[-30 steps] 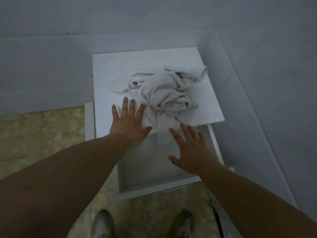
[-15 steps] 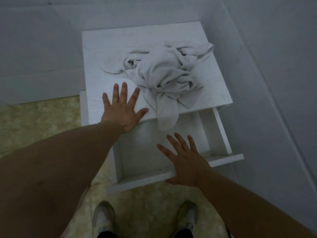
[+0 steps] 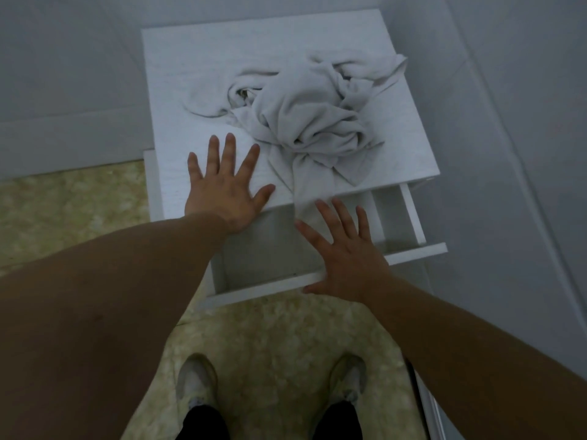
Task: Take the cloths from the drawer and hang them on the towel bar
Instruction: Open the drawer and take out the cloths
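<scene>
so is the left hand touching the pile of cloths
Apart. The head view shows the left hand flat on the cabinet top, with bare white surface between its fingers and the cloths.

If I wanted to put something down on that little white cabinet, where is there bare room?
The cabinet top is bare along its back edge and down its left side, behind the left hand. The crumpled cloths crowd the middle and right, one end drooping over the front. The open drawer looks bare beside the right hand.
</scene>
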Motion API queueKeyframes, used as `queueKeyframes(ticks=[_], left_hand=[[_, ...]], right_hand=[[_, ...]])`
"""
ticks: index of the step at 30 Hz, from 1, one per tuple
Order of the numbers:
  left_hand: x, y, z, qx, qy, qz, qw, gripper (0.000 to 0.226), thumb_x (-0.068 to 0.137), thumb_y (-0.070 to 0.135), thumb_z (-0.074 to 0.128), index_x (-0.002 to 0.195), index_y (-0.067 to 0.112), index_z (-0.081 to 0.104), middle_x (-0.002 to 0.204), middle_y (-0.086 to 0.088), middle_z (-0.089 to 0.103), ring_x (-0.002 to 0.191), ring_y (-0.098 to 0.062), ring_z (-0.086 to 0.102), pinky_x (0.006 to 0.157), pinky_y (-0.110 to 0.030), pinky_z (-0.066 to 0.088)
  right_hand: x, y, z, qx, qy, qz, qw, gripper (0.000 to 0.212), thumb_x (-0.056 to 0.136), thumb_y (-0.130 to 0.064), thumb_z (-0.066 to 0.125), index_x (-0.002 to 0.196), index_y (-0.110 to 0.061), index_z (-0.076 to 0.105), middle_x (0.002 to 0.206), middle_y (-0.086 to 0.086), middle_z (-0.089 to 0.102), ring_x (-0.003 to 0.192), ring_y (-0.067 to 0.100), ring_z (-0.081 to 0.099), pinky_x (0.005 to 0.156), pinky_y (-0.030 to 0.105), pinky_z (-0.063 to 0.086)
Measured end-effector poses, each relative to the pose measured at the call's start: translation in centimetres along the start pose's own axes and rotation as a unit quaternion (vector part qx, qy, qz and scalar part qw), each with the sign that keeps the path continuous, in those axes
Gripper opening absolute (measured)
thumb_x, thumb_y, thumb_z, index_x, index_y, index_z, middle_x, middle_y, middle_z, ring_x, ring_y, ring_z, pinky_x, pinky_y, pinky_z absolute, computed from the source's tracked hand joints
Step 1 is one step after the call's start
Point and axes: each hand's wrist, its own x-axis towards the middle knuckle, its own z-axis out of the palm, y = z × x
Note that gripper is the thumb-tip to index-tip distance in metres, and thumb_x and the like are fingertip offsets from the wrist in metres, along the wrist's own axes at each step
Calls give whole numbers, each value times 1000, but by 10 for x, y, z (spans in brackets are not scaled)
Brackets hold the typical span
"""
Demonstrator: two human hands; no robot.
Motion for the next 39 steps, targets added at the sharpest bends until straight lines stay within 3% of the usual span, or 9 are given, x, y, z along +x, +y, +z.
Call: queueKeyframes(ticks=[13, 16, 20, 24, 27, 30, 33, 35, 39], left_hand=[[3, -5, -7, 8, -37, 19, 999, 82, 86, 80, 3, 152, 37, -21, 163, -9, -22, 149, -32, -24, 119, -60, -5], [6, -14, -22, -12, -50, 35, 998, 76, 91, 75, 14, 156, 38, -3, 166, -8, -8, 152, -32, -10, 121, -56, 2], [10, -18, -44, -4, 69, 37, 997, 64, 97, 62, 21, 150, 28, 32, 161, -11, 23, 145, -35, 20, 116, -53, 20], [38, 0, -57, -28, 127, 19, 991, 72, 95, 66, 25, 156, 30, 11, 165, -12, 1, 151, -33, 3, 119, -55, 9], [66, 7, -64, -30, 95, 17, 995, 80, 90, 76, 17, 155, 37, -6, 165, -9, -15, 152, -29, -14, 120, -57, -1], [87, 6, -60, -75, 29, 29, 996, 87, 84, 83, 20, 154, 40, -9, 165, -5, -18, 151, -27, -19, 121, -56, -2], [98, 7, -51, -109, -27, 34, 993, 88, 82, 84, 26, 155, 43, -1, 166, -3, -9, 152, -26, -10, 121, -54, 5], [102, 13, -50, -111, 4, 17, 994, 86, 81, 83, 31, 154, 40, 15, 164, -6, 11, 149, -30, 9, 118, -54, 17], [115, 31, -70, -205, 44, -4, 978, 63, 83, 65, 57, 128, 22, 51, 127, -10, 45, 119, -33, 48, 91, -38, 39]], right_hand=[[39, 21, -34, -21, 81, 39, 996, 129, 59, -82, 67, 158, -34, -2, 165, 15, -9, 151, 38, -14, 117, 66, 1], [46, 29, -44, -4, 121, 70, 990, 122, 64, -79, 65, 158, -34, 1, 166, 14, -5, 152, 37, -9, 117, 67, 4], [60, 41, -60, 36, 163, 107, 980, 121, 62, -78, 66, 157, -35, 5, 165, 14, -1, 152, 36, -8, 117, 66, 2], [84, 53, -76, 75, 139, 124, 980, 129, 61, -77, 71, 154, -41, -10, 164, 8, -18, 150, 36, -18, 116, 68, 3], [106, 62, -80, 152, 115, 142, 971, 137, 58, -75, 75, 148, -48, -24, 161, 3, -30, 150, 36, -18, 115, 68, 16], [124, 70, -82, 186, 80, 157, 967, 138, 57, -74, 77, 144, -51, -27, 162, 1, -25, 151, 35, -3, 112, 67, 23], [139, 77, -90, 158, 52, 162, 973, 126, 60, -72, 77, 151, -45, -6, 162, 4, -2, 144, 37, 18, 110, 62, 29], [148, 84, -96, 198, 69, 149, 966, 105, 67, -66, 76, 150, -37, 20, 152, 10, 19, 130, 37, 35, 106, 55, 38], [156, 92, -106, 239, 116, 124, 956, 67, 82, -50, 70, 139, -29, 42, 126, 11, 39, 93, 27, 54, 86, 32, 45]])
